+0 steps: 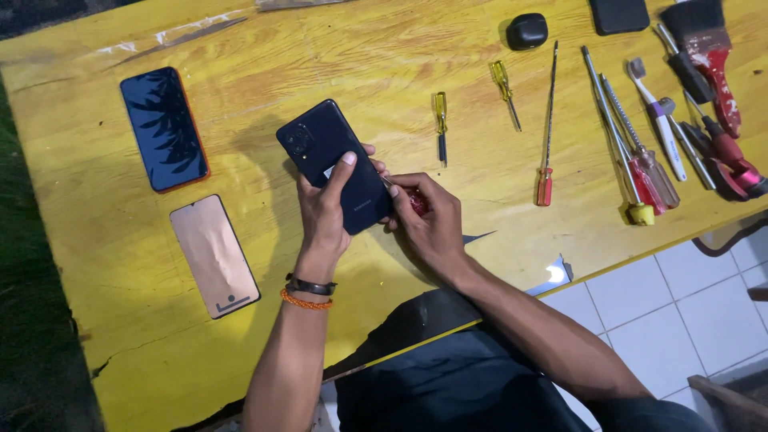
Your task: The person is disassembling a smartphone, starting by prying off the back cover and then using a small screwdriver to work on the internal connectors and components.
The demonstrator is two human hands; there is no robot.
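L hand (326, 206): grips black phone (336, 166), back up.
R hand (430, 218): clamped on red-handled tool (416, 202) at phone edge; keep tip shallow.

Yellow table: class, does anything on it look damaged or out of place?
Yes. The yellow table has a cracked, chipped front edge, with peeling at the near left corner. The tools lie in a loose row, nothing spilled.

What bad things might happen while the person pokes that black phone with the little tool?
1. The red-handled tool in the right hand presses at the edge of the black phone; it might slip and scratch the back or jab the left hand holding it.
2. The phone is held in the air above the yellow table, so it could drop.
3. An elbow might knock the copper-coloured panel lying nearby.
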